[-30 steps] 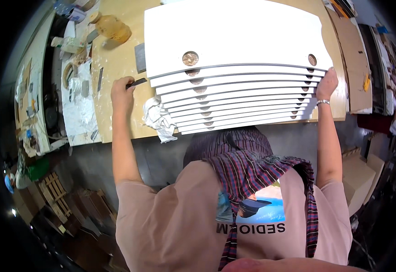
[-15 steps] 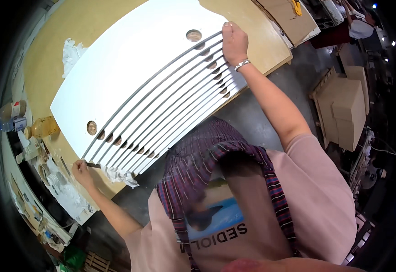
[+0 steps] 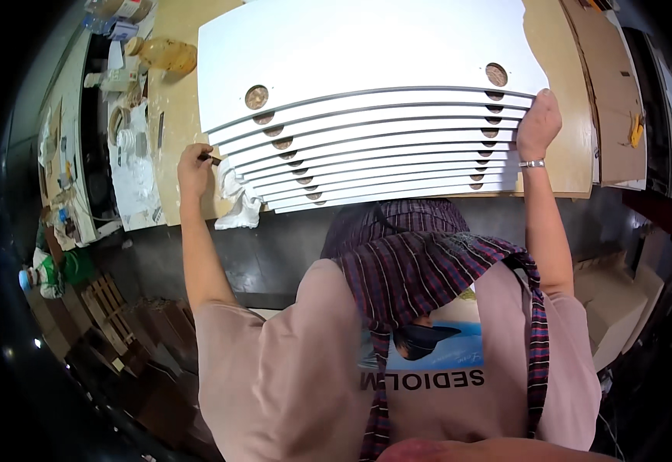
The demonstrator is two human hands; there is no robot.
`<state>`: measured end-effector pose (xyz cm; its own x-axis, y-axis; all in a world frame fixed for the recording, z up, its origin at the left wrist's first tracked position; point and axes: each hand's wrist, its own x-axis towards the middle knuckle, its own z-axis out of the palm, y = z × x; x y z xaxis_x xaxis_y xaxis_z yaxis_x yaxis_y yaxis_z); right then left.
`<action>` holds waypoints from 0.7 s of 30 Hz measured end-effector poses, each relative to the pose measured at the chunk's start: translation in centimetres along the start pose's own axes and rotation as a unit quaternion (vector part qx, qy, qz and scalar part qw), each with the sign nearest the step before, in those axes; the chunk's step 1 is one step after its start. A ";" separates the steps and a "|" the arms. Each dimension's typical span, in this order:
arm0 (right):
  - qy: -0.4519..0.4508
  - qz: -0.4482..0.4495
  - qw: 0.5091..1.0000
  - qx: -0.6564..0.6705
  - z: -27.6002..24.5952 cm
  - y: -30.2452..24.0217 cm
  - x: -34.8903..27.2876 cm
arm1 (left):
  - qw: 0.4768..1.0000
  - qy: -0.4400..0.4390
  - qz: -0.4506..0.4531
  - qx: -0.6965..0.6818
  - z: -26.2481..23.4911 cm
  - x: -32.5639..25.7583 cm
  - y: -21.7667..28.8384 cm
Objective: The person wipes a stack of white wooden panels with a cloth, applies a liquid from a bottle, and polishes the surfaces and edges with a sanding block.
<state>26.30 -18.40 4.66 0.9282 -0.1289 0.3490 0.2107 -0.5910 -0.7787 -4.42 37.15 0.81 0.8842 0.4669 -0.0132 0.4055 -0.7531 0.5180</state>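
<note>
A fanned stack of white panels (image 3: 382, 58) with dark edges and round cut-outs lies before me. At the stack's right edge, my right hand (image 3: 540, 129) is closed round the panel ends, its fingers partly hidden. My left hand (image 3: 193, 171) is closed at the left corner of the stack. From its fingers sticks out a short, thin dark piece (image 3: 210, 159), too small to name exactly. A crumpled white cloth (image 3: 237, 202) hangs beside it, over the table's front edge.
The panels rest on a tan wooden table (image 3: 575, 146). Left stand a bottle of yellowish liquid (image 3: 168, 55), a clear bottle (image 3: 113, 79) and a tape roll (image 3: 120, 123). Cardboard (image 3: 617, 100) with a yellow tool (image 3: 635, 131) lies right. Cardboard boxes (image 3: 613, 308) stand on the floor.
My view has turned, so the stack now runs nearly level across the picture. Both hands stay at the stack's two ends; the dark piece at my left fingers points differently.
</note>
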 end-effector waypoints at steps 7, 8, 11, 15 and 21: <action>0.028 -0.054 0.998 0.002 0.6 0.0 0.2 | 0.991 -0.029 0.048 0.118 -2.2 -0.4 -0.6; 0.026 -0.054 0.998 0.002 0.7 0.0 0.2 | 0.991 -0.040 0.049 0.121 -2.4 -0.4 -0.9; 0.028 -0.052 0.998 -0.019 0.4 0.2 0.3 | 0.989 -0.062 0.021 0.130 -2.4 -0.2 0.1; 0.032 -0.063 0.997 -0.022 0.6 0.3 0.4 | 0.982 -0.065 0.066 0.163 -2.7 -0.6 0.2; 0.038 -0.087 0.993 -0.067 0.3 1.1 0.4 | 0.968 -0.094 0.110 0.205 -3.5 0.5 -0.8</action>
<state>26.98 -18.92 3.77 0.8544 -0.0710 0.5147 0.3193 -0.7097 -0.6279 -5.11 39.54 3.37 0.9704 0.2115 -0.1170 0.2273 -0.9632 0.1439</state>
